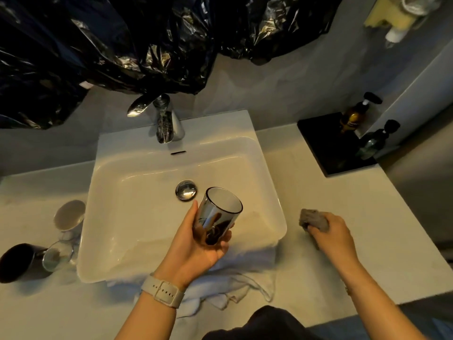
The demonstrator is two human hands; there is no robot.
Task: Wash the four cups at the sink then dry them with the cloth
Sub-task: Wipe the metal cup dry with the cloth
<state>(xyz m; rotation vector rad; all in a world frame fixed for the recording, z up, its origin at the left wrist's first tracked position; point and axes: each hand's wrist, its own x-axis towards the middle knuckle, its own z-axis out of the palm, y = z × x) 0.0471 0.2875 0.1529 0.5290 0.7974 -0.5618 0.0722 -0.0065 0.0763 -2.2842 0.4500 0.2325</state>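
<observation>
My left hand (196, 244) grips a shiny metal cup (217, 217) over the front of the white sink (127, 192), its mouth tilted up and away from me. On the counter to the right of the sink, my right hand (333, 231) grips a crumpled grey cloth (313, 219). Three other cups stand left of the sink: an upturned metal cup (69, 214), a clear glass (57, 257) lying tilted, and a dark cup (18, 262). The tap (165, 119) shows no running water.
A white towel (232, 285) lies bunched under the sink's front edge. A black tray (335, 146) at the back right holds two pump bottles (354, 116). Black plastic sheeting (122, 45) hangs over the wall behind the tap. The counter's right edge drops off near my right arm.
</observation>
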